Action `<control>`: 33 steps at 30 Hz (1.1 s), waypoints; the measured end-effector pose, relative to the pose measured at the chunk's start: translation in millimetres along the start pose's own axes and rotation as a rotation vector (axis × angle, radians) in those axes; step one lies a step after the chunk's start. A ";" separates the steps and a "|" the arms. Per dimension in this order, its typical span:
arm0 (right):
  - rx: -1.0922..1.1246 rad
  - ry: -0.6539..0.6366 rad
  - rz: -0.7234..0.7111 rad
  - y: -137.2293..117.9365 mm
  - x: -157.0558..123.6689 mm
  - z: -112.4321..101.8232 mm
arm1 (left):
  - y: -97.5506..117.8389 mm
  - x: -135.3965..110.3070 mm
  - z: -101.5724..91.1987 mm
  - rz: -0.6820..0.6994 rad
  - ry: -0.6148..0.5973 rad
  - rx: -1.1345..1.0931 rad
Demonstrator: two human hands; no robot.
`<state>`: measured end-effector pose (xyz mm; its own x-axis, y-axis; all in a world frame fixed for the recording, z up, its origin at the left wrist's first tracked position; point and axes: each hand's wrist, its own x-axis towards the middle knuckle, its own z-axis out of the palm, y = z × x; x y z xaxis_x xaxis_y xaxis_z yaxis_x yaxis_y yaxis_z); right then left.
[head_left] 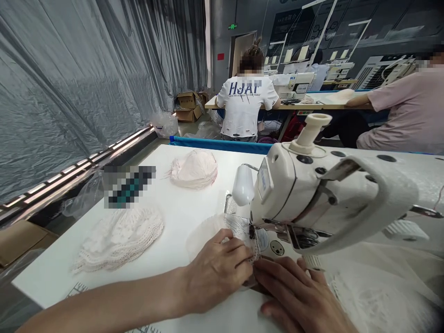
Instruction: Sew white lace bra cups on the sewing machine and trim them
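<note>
A white sewing machine stands on the white table. Under its needle lies a thin white lace piece. My left hand rests on the lace just left of the needle, its fingertips pressed together on the fabric edge. My right hand lies flat beside it, below the machine head, with fingers stretched toward the needle and pressing the fabric down.
A pile of white lace pieces lies at the left, and a pinkish stack sits farther back. Two people sit at sewing tables behind. A plastic curtain hangs at left, with cardboard boxes by it.
</note>
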<state>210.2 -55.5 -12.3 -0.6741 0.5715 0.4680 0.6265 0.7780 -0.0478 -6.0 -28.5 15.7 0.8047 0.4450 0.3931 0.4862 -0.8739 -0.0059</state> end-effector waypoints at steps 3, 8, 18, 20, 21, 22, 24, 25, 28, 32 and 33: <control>0.028 -0.012 0.014 -1.8 0.8 -3.3 | 1.0 1.2 0.2 -0.023 -0.005 0.022; 0.012 -0.023 -0.002 -2.6 1.6 -6.6 | 3.5 2.5 -0.9 -0.026 -0.027 0.047; -0.137 0.006 -0.069 13.6 7.7 -3.3 | -1.2 6.0 6.9 -0.102 -0.017 -0.020; -0.174 0.017 -0.071 16.4 10.0 -3.4 | -3.2 8.1 8.7 -0.106 -0.014 -0.013; -0.190 0.022 -0.075 17.2 10.7 -3.4 | -4.1 8.9 9.4 -0.107 -0.011 -0.008; -0.204 0.024 -0.078 17.6 11.1 -3.3 | -5.0 9.7 9.8 -0.110 -0.009 -0.002; -0.233 0.034 -0.085 17.7 11.0 -3.2 | -5.9 10.6 9.9 -0.120 -0.009 0.009; -0.247 0.041 -0.090 17.4 10.8 -3.3 | -5.8 10.8 9.4 -0.126 -0.014 0.015; -0.264 0.043 -0.109 16.2 9.8 -4.2 | -2.4 10.1 6.9 -0.115 -0.026 0.041; -0.237 0.030 -0.111 14.5 8.8 -5.4 | 5.7 6.8 4.2 -0.096 0.017 0.085; -0.235 0.039 -0.111 13.9 8.7 -5.7 | 7.0 5.9 3.9 -0.094 0.026 0.094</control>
<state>215.3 -41.2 -3.9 -0.7309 0.4718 0.4931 0.6261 0.7510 0.2096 3.5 -31.3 14.3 0.7457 0.5175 0.4197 0.5895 -0.8060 -0.0536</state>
